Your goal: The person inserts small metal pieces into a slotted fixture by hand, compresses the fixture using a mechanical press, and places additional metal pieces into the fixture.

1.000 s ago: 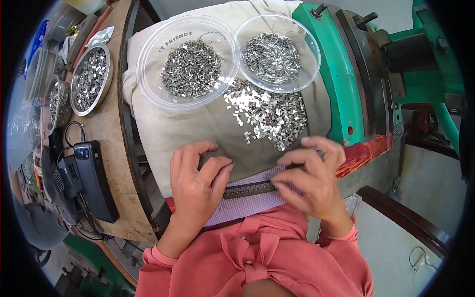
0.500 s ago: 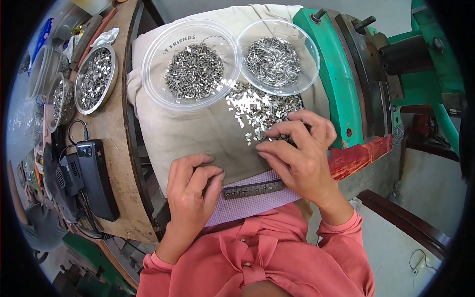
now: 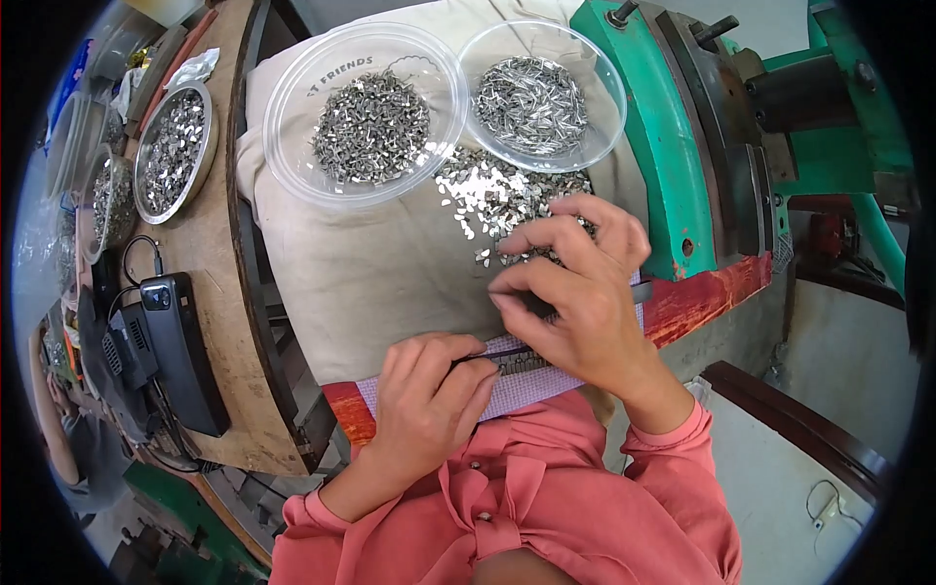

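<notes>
and here we are, both bare hands at work over the covered lap: the left hand (image 3: 424, 400) is curled low, fingertips at the near side of a dark, ridged metal strip (image 3: 526, 361), though whether that grip truly clamps it, one cannot tell.

up and across comes the right hand (image 3: 590, 302), arched beside the heap of flat silver chips (image 3: 487, 200), thumb and forefinger drawn almost together; whether a chip sits in that grip is hidden from here. the strip lies between the hands on a purple checked cloth (image 3: 512, 392), partly under the right palm.

the step in hand looks like fine fingertip work between heap and strip; the next move seems to call for a light, exact pinch, with the left side kept steady.

and what textures! the chips are bright and scale-like, strewn loosely on soft, creased beige fabric (image 3: 331, 283). behind them, two clear, smooth-walled plastic tubs: the left tub (image 3: 288, 132) with stubby, tangled metal bits (image 3: 370, 127), the right tub (image 3: 606, 107) with slender, shiny slivers (image 3: 531, 107). hard green-painted iron (image 3: 634, 127) flanks the right.
</notes>
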`<state>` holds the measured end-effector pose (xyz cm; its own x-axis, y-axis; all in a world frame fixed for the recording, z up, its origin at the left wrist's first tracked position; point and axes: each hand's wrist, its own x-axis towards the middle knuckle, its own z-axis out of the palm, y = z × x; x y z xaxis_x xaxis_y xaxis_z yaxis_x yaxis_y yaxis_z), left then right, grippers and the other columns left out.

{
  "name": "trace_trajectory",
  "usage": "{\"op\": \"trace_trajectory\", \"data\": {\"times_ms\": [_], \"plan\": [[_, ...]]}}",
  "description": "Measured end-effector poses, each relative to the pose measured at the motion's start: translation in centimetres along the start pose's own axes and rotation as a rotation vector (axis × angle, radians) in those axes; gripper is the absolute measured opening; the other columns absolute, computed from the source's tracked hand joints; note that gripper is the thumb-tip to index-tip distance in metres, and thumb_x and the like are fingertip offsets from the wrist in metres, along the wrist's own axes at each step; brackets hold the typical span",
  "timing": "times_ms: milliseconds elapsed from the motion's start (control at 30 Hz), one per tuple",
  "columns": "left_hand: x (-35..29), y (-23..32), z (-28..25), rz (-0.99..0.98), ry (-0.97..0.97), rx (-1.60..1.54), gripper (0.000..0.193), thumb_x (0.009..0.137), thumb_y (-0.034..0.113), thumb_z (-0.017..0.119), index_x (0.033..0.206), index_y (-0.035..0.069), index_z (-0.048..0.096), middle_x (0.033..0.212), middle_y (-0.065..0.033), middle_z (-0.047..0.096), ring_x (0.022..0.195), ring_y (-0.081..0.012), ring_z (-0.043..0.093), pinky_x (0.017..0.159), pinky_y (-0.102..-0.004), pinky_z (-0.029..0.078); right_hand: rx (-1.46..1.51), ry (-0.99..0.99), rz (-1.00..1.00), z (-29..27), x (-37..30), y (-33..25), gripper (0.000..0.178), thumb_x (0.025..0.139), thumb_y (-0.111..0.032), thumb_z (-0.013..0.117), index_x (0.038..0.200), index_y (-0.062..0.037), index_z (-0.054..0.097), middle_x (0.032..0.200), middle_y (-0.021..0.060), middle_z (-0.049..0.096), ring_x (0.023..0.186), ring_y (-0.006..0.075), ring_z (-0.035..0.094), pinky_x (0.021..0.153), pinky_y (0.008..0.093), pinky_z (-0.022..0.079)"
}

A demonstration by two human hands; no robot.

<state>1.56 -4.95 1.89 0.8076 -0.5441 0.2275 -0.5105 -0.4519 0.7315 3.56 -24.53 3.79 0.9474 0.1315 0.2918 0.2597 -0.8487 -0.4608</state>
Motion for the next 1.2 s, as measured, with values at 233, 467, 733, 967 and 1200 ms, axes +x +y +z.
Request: {"op": "trace_trajectory", "data": {"times_ms": [233,467,733,967,1200], "plan": [[0.0,0.0,-0.1,-0.001,-0.056,0.019,0.022,0.075,0.010,0.077,0.094,0.008,0.066,0.103,-0.0046,0.063,0.093,-0.0256,0.060,0.079,-0.0377,0.044,0.061,-0.077,0.003,-2.1,-4.5,-0.9,0.015,0.064,-0.020,0.079,0.077,-0.0203,0.071,0.107,-0.0077,0.065,0.117,0.0268,0.048,0.095,0.0453,0.025],[0.1,0.2,-0.2,-0.004,-0.095,0.054,0.030,0.075,0.014,0.078,0.100,0.006,0.065,0.108,-0.0074,0.062,0.096,-0.0265,0.059,0.080,-0.0385,0.043,0.049,-0.077,0.031,-1.9,-5.1,-0.7,0.012,0.070,-0.023,0.080,0.079,-0.0207,0.073,0.107,-0.0072,0.065,0.116,0.0267,0.049,0.095,0.0461,0.025],[-0.7,0.0,-0.9,-0.019,-0.090,0.095,0.034,0.069,0.012,0.083,0.098,0.007,0.066,0.105,-0.0070,0.064,0.094,-0.0272,0.060,0.079,-0.0391,0.043,-0.090,0.057,-0.043,-0.2,-0.6,1.2,0.015,0.069,-0.021,0.082,0.080,-0.0188,0.072,0.107,-0.0056,0.062,0.116,0.0271,0.050,0.097,0.0468,0.027],[-0.9,0.0,-1.2,-0.053,-0.065,0.078,0.030,0.073,0.013,0.080,0.099,0.006,0.066,0.105,-0.0061,0.063,0.094,-0.0257,0.061,0.080,-0.0382,0.044,-0.162,-0.015,-0.061,0.5,1.2,0.6,0.014,0.069,-0.023,0.082,0.078,-0.0194,0.073,0.107,-0.0065,0.064,0.117,0.0271,0.050,0.097,0.0462,0.026],[-0.4,0.2,-0.4,-0.040,-0.023,0.042,0.029,0.069,0.009,0.083,0.092,0.008,0.066,0.100,-0.0055,0.065,0.090,-0.0259,0.061,0.076,-0.0378,0.042,-0.138,0.023,-0.053,0.8,1.0,0.7,0.014,0.068,-0.022,0.082,0.077,-0.0186,0.071,0.106,-0.0067,0.064,0.118,0.0273,0.050,0.098,0.0465,0.025]]}}
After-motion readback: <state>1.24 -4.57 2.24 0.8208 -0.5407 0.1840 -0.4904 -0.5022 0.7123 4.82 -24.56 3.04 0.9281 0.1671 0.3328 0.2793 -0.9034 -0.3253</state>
